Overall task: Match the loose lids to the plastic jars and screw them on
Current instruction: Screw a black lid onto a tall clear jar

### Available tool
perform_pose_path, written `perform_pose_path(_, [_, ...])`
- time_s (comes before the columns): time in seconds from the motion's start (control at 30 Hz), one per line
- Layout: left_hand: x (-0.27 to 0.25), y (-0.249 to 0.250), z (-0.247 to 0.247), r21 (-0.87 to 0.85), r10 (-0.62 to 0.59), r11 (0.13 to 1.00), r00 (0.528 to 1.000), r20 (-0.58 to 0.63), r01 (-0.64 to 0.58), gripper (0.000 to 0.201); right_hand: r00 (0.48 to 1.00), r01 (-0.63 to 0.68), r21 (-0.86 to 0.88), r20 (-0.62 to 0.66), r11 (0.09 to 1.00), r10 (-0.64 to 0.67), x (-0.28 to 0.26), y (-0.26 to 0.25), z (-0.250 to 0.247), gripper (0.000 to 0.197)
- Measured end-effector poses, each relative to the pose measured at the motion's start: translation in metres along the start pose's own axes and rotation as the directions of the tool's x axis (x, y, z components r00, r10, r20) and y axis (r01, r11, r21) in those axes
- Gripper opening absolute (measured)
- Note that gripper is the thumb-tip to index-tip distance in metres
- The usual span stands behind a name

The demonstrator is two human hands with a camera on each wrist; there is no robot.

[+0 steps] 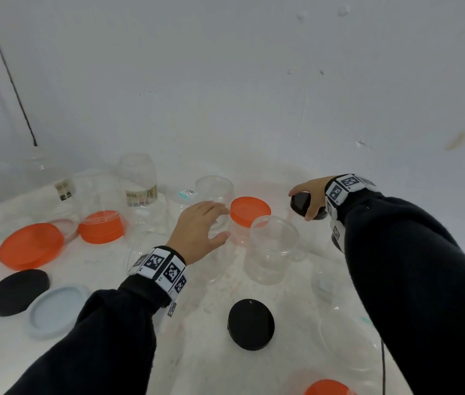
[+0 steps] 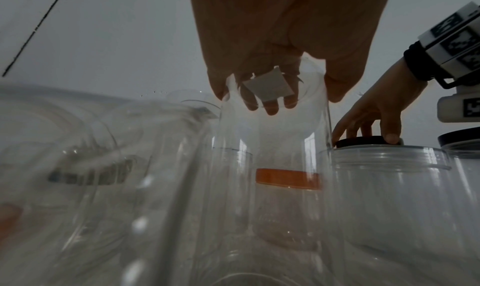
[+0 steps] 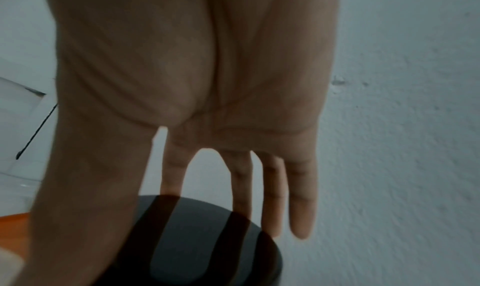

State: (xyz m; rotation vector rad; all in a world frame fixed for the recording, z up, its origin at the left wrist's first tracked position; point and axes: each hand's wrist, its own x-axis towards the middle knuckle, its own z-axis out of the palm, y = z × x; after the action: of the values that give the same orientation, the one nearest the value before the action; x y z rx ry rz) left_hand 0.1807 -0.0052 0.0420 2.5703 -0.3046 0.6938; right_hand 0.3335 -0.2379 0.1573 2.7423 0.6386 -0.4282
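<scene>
While right hand (image 1: 312,199) grips black lid (image 1: 301,203), left hand (image 1: 198,228) clasps clear jar (image 2: 272,147); jar beneath lid hidden.

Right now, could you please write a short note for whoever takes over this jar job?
Left hand: fingers curled round a tall clear plastic jar, open-topped.
Right hand: grips a small round black lid on a jar at the far right.
Done: one jar wears an orange screw lid.
Left: open clear jar and others need lids; loose flat black lid, large orange lid, pale blue lid on the white table.
</scene>
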Motion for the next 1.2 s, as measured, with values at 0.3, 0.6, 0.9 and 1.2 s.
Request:
perform_pose_path(0.3, [-0.001, 0.000, 0.000, 0.011, 0.000, 1.000, 1.000, -0.012, 0.000, 0.058, 0.993, -0.117, -0.027, 0.013, 0.993, 0.117, -0.008, 0.021, 0.008, 0.075])
perform_pose_path(0.6, [-0.001, 0.002, -0.001, 0.026, 0.007, 1.000, 1.000, -0.015, -0.007, 0.060, 0.984, -0.179, 0.016, -0.017, 0.984, 0.179, -0.012, 0.035, 0.017, 0.080])
perform_pose_path(0.9, [-0.001, 0.002, -0.003, 0.034, -0.002, 0.999, 1.000, 0.007, 0.002, 0.065, 0.985, -0.141, 0.227, -0.064, 0.964, 0.160, -0.051, 0.028, -0.014, 0.066])
perform_pose_path(1.2, [0.000, 0.002, -0.004, 0.038, 0.010, 0.999, 1.000, 0.007, -0.010, 0.069, 0.995, 0.019, 0.270, -0.104, 0.963, 0.010, -0.169, 0.006, -0.017, 0.047])
